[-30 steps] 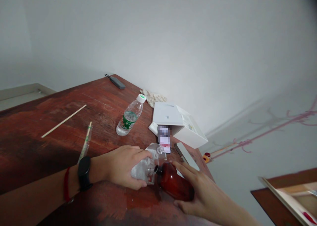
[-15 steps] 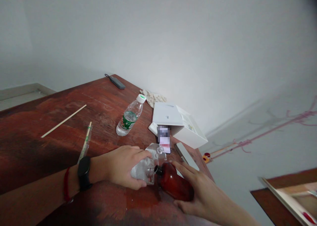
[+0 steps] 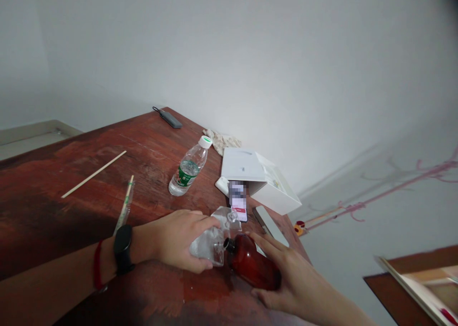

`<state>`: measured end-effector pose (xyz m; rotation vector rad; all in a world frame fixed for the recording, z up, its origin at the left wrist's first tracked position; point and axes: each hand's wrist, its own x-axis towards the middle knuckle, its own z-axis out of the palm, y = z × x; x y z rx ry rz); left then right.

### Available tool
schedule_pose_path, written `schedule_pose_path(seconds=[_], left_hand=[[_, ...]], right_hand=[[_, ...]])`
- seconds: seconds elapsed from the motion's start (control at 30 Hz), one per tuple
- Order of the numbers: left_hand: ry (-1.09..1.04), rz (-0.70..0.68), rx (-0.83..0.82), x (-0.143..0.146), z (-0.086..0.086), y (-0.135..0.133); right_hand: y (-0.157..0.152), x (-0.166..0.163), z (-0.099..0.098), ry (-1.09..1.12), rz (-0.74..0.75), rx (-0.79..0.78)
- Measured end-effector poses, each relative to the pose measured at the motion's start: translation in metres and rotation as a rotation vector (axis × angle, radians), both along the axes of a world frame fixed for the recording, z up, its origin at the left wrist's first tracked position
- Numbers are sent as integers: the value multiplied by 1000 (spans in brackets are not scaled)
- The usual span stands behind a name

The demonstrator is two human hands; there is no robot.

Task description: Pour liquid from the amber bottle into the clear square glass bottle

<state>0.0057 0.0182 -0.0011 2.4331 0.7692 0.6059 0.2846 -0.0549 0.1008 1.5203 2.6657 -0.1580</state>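
Observation:
My left hand (image 3: 182,240) is wrapped round a clear container (image 3: 206,247) with a short see-through neck pointing right. In my right hand (image 3: 286,273) lies a dark red-brown bottle (image 3: 254,264), tipped on its side. Its black neck (image 3: 229,244) faces the clear container's neck, with the two openings close together; whether they touch I cannot tell. Just beyond my left fingers is another clear, angular piece (image 3: 226,216) with a round knob-like part. Whether liquid passes between the containers cannot be made out.
A water bottle with a green label (image 3: 188,171) stands behind my left hand. Beyond are a phone (image 3: 239,204), an open white box (image 3: 246,164) and a cloth (image 3: 223,141). A bare stick (image 3: 95,173) and wrapped chopsticks (image 3: 126,199) lie left on the wooden table (image 3: 143,154).

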Motion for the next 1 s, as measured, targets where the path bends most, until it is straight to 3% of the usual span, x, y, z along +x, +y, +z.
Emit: schedule_pose_path(seconds=[1.0], left_hand=[[1, -9, -4, -1, 3, 1]], right_hand=[[1, -1, -1, 21, -5, 28]])
